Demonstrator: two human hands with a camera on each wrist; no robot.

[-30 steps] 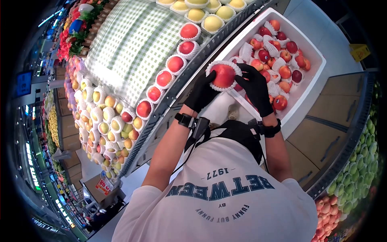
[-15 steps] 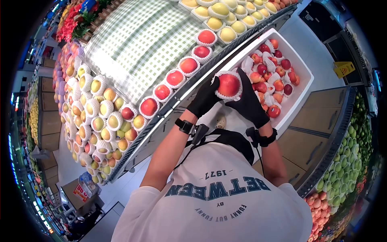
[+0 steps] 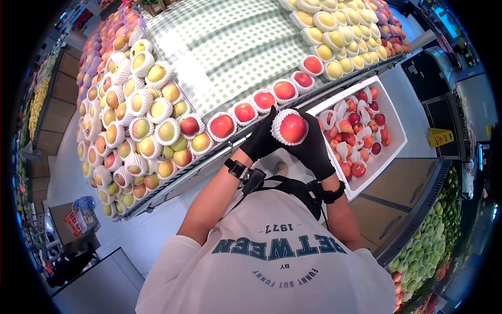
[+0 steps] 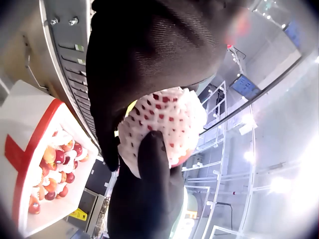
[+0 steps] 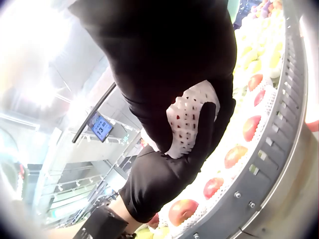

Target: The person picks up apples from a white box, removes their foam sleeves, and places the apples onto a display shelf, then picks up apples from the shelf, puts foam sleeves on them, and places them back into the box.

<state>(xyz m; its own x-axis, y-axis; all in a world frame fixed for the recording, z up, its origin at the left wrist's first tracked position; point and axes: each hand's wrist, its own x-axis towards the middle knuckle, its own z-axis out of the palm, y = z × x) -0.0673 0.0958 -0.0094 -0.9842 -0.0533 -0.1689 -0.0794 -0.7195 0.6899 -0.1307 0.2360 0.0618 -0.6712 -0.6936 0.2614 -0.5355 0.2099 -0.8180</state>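
Between the left hand (image 3: pixel 260 137) and right hand (image 3: pixel 315 149), both curled around it, I have the foam-netted red apple (image 3: pixel 293 129), roundish without a clear long axis, just my side of the apple row (image 3: pixel 264 99), left hand nearer that row.
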